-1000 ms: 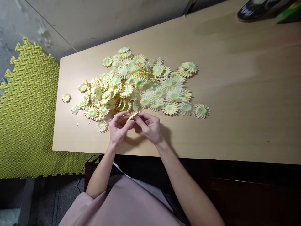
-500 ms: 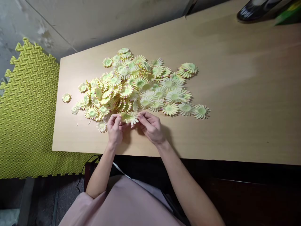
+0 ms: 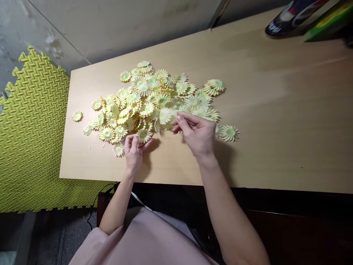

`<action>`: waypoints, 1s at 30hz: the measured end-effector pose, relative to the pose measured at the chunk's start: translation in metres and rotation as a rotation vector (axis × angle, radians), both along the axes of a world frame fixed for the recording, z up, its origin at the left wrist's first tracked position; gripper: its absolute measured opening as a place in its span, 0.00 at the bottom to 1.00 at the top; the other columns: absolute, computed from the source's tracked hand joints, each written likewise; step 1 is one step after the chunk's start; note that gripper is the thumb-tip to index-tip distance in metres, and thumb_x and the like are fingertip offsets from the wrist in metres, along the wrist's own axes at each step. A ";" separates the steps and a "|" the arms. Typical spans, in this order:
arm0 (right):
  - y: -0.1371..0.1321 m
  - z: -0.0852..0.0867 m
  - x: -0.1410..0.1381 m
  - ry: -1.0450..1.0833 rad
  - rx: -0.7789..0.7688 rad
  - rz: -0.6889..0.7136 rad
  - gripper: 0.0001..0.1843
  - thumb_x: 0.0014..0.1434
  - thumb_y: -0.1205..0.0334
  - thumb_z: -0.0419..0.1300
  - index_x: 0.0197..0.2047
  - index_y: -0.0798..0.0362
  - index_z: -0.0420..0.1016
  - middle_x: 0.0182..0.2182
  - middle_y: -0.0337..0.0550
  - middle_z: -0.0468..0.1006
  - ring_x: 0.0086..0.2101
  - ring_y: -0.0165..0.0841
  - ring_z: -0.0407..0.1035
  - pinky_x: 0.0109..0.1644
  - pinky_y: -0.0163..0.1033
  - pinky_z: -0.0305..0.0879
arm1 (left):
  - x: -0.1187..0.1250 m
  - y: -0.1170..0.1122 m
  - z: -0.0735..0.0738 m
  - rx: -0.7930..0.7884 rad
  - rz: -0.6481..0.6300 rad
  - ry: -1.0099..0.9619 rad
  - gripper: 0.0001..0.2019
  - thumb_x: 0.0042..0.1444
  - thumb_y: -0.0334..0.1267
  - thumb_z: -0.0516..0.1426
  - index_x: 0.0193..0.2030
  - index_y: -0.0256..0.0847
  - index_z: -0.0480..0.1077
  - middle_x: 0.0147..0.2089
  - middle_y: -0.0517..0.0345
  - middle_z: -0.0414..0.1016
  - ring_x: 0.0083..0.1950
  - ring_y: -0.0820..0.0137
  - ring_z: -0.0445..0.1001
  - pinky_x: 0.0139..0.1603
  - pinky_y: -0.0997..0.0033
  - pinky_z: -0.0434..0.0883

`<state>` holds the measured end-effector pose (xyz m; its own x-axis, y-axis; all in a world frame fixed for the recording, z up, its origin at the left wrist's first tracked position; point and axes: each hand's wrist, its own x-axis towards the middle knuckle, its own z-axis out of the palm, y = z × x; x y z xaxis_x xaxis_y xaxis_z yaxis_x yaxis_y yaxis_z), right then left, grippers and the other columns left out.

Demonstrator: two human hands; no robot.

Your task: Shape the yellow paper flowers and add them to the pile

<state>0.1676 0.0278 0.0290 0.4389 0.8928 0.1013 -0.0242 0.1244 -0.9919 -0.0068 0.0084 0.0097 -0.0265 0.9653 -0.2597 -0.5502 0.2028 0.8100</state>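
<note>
My left hand (image 3: pixel 133 151) is closed on the edge of an artificial flower (image 3: pixel 143 135), pale yellow with a green centre and thin petals. Its thumb presses the petals from above while other fingers lie underneath. My right hand (image 3: pixel 199 133) is raised to the right, thumb and forefinger pinched on the edge of a second, blurred pale flower (image 3: pixel 166 116). Behind both hands spreads a heap of similar loose flower heads (image 3: pixel 132 97), some with pinkish petal tips. A single flower (image 3: pixel 118 149) lies just left of my left hand.
The wooden table (image 3: pixel 275 147) runs along a wall (image 3: pixel 124 25). A dark Pepsi bottle (image 3: pixel 292 18) lies at the back right beside a green package (image 3: pixel 328 22). A yellow-green foam mat (image 3: pixel 30 140) stands at the left edge.
My hands were close together on overlapping flowers. Now my right hand has moved right and up with one flower, while my left hand keeps the other. The view has shifted slightly.
</note>
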 end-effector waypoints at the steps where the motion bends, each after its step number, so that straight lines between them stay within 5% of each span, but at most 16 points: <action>1: 0.002 0.002 -0.001 -0.021 -0.008 0.009 0.13 0.55 0.53 0.70 0.40 0.52 0.83 0.27 0.42 0.81 0.22 0.31 0.73 0.29 0.40 0.77 | 0.000 0.000 -0.001 -0.006 0.003 -0.006 0.19 0.51 0.51 0.68 0.38 0.44 0.66 0.40 0.59 0.80 0.44 0.64 0.83 0.50 0.59 0.79; 6: -0.015 0.003 -0.015 -0.137 0.053 0.035 0.10 0.58 0.54 0.68 0.40 0.51 0.82 0.29 0.42 0.82 0.25 0.32 0.75 0.30 0.39 0.78 | -0.001 0.000 -0.004 -0.026 -0.009 -0.013 0.18 0.52 0.50 0.67 0.43 0.44 0.70 0.43 0.59 0.79 0.41 0.67 0.82 0.49 0.62 0.78; 12: -0.037 -0.016 -0.044 -0.232 0.082 0.330 0.08 0.58 0.55 0.68 0.40 0.48 0.83 0.37 0.44 0.85 0.34 0.36 0.80 0.41 0.44 0.80 | -0.001 -0.002 -0.006 0.021 -0.033 0.072 0.15 0.54 0.48 0.66 0.44 0.45 0.74 0.44 0.57 0.80 0.40 0.72 0.79 0.44 0.72 0.76; 20: -0.028 -0.034 -0.049 0.087 -0.040 0.313 0.14 0.53 0.50 0.72 0.38 0.50 0.81 0.33 0.44 0.84 0.33 0.35 0.79 0.41 0.41 0.79 | 0.000 -0.006 -0.004 0.075 -0.159 0.087 0.14 0.57 0.49 0.64 0.43 0.41 0.79 0.49 0.51 0.81 0.49 0.66 0.80 0.50 0.69 0.77; 30: -0.028 -0.030 -0.043 0.144 -0.050 0.358 0.14 0.53 0.49 0.72 0.36 0.50 0.83 0.34 0.43 0.85 0.34 0.35 0.80 0.42 0.40 0.81 | -0.001 -0.006 -0.005 0.102 -0.148 0.191 0.13 0.57 0.47 0.65 0.44 0.42 0.79 0.45 0.54 0.81 0.42 0.71 0.80 0.45 0.73 0.77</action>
